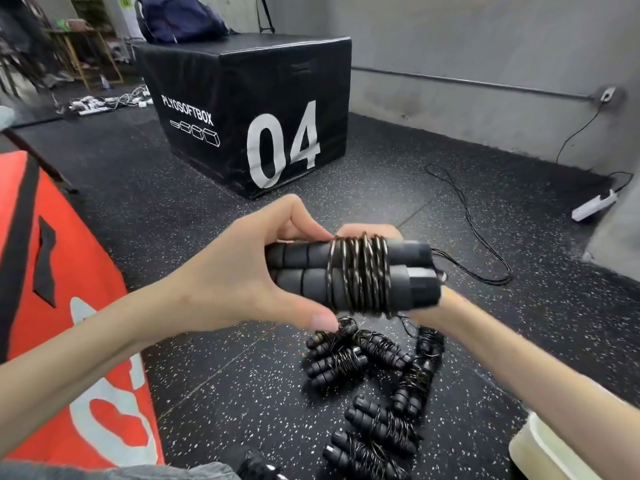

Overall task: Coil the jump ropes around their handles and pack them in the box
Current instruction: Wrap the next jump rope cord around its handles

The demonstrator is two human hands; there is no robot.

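Observation:
My left hand (242, 271) grips two black foam jump rope handles (304, 268) held side by side, thumb below and fingers above. Several turns of thin black cord (360, 275) wrap around both handles. My right hand (429, 310) sits mostly hidden behind the handles' right end; fingertips show above the coil, and its grip cannot be made out. The loose cord (485, 237) trails over the floor to the right. A pile of several coiled jump ropes (377, 386) lies on the floor below my hands. A pale box corner (540, 448) shows at the bottom right.
A black plyo box marked 04 (256, 109) stands ahead with a dark bag (180, 19) on top. A red plyo box (69, 306) is at my left. A white power strip (592, 206) and cable lie near the right wall.

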